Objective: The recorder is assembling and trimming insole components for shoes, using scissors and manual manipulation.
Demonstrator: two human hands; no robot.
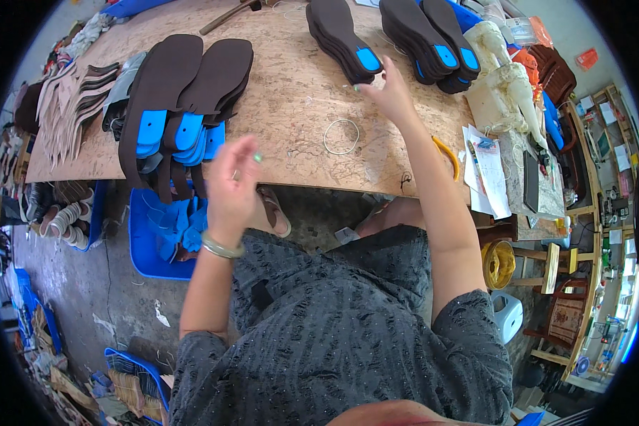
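Note:
My right hand [390, 99] reaches over the table with thumb and forefinger spread, nothing between them. Its fingertips are beside the blue heel end of a stack of dark brown insoles [334, 32]; whether they touch it I cannot tell. My left hand [236, 186], blurred by motion, hovers at the table's front edge; its finger posture is unclear. Close to it, dark brown insole pieces [165, 67] with blue heel patches [151, 131] lie in overlapping piles. Two more insole stacks [412, 32] lie at the far right. Between my hands is a loose rubber band [326, 135].
Beige cut pieces [74, 106] hang at the table's left. A blue bin [138, 245] of blue scraps stands below the front edge. Papers [486, 177], a yellow curved handle [447, 156] and white foot-shaped forms [504, 92] lie at right. A hammer handle [224, 18] is at the back.

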